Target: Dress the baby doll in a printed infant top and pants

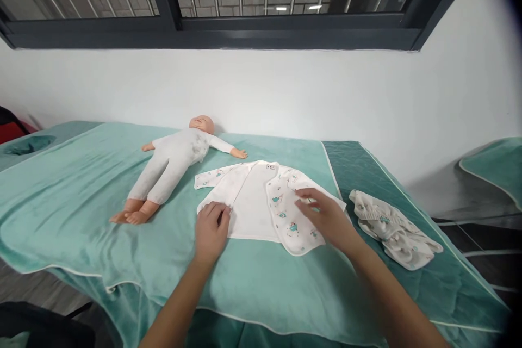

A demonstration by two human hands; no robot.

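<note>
A white baby jacket with small green prints lies spread on the bed, its front parted and the plain inside showing. Over its left front panel my left hand is closed, with curled fingers on the cloth near the lower edge. My right hand hovers at the printed right panel, thumb and fingers apart, nothing visibly gripped. To the left a baby doll in a white bodysuit lies on its back, arms out, one hand close to the jacket's sleeve.
A crumpled printed baby garment lies right of the jacket. Green blankets cover the bed, up against a white wall below a dark-framed window. A black object stands at the lower left, off the bed.
</note>
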